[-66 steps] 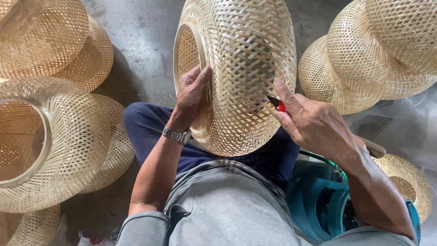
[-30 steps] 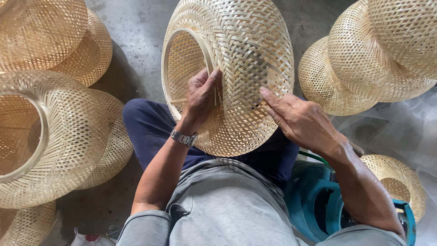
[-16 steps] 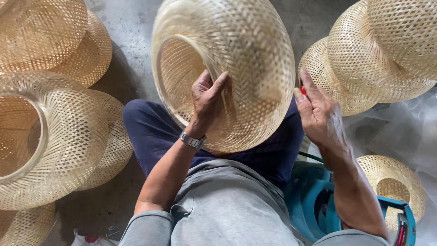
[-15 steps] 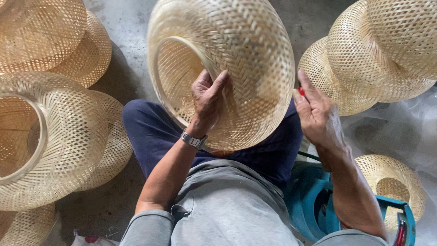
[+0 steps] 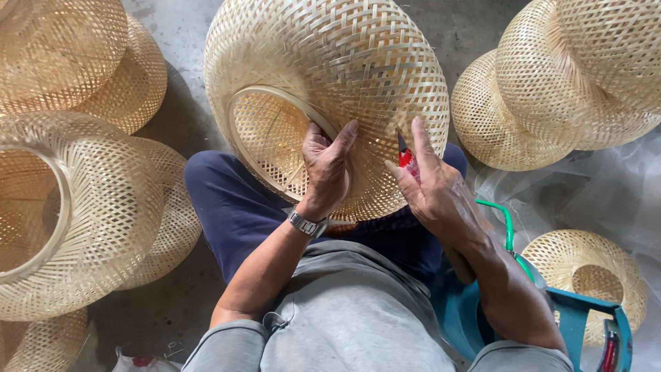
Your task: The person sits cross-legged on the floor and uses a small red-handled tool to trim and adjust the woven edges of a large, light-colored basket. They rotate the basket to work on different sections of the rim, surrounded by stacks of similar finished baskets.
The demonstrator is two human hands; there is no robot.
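A large woven bamboo lampshade [image 5: 344,76] rests over my lap, its round opening facing down-left. My left hand [image 5: 327,169] grips the rim of that opening, thumb inside and fingers outside; a watch sits on the wrist. My right hand [image 5: 434,189] lies against the shade's right side and holds small red-handled cutters [image 5: 404,153], the dark tip pointing up at the weave.
More woven bamboo shades are stacked on the left [image 5: 76,207] and upper left [image 5: 82,62], others at the upper right [image 5: 571,83], one small one at lower right [image 5: 592,275]. A teal stool [image 5: 585,324] and green hose [image 5: 508,224] sit by my right leg. Concrete floor.
I have turned the shade so its opening now faces lower left. My left hand shifted along the rim. My right hand came back onto the weave with the cutters raised.
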